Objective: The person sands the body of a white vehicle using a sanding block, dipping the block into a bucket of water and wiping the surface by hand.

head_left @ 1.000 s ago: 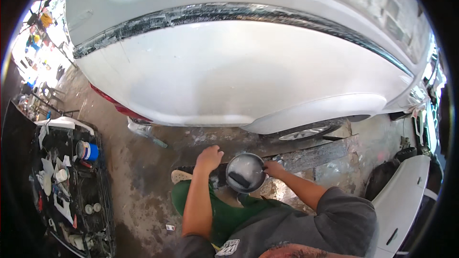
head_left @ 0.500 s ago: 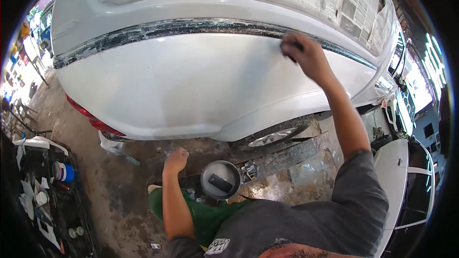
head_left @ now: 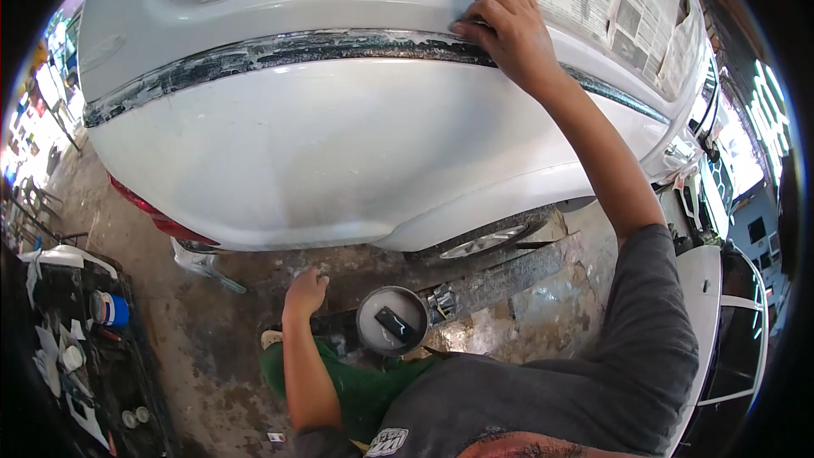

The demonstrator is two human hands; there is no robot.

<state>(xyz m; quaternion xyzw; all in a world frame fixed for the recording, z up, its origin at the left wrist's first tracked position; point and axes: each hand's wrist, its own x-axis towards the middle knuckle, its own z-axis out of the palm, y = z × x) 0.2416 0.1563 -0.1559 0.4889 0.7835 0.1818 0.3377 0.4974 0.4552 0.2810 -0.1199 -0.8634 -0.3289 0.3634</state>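
The head view shows me hands well apart, right hand [head_left: 513, 38] bent against the white car [head_left: 322, 144] at one o'clock, left hand [head_left: 307, 293] near eight, grips unclear, bowl [head_left: 365, 314] holding a black block [head_left: 392, 319] at six.

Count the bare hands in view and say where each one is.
2: the right hand is raised by the dark strip on the white car; the left hand is lower down, left of the grey bowl. No other hand shows.

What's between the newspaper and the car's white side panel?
Pale grey bodywork, then a dark, smeared strip; the right hand covers part of both, seen in the head view.
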